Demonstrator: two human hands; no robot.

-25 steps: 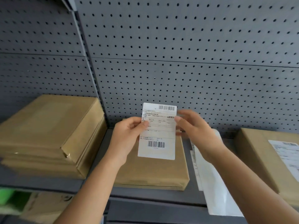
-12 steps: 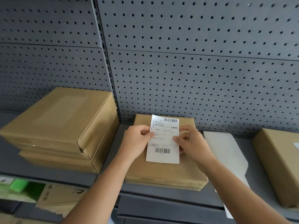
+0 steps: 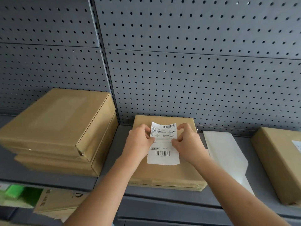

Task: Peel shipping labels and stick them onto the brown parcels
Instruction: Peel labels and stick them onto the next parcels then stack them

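Note:
A white shipping label (image 3: 163, 145) with two barcodes lies over the top of a flat brown parcel (image 3: 169, 173) in the middle of the grey shelf. My left hand (image 3: 139, 144) pinches the label's left edge. My right hand (image 3: 187, 142) pinches its right edge. The label's lower part rests on the parcel, and its top edge curls up slightly. Both thumbs press on the label near its middle.
Two stacked brown parcels (image 3: 55, 131) sit at the left. A labelled brown parcel (image 3: 280, 162) sits at the right. White backing sheets (image 3: 226, 154) lie between it and the middle parcel. A grey pegboard wall (image 3: 195, 70) stands behind. Below the shelf (image 3: 164, 199) are a green thing (image 3: 14, 191) and a brown box (image 3: 58, 203).
Both hands have lowered the label from in front of the pegboard down onto the middle parcel. My view has shifted so the parcels sit further right and lower.

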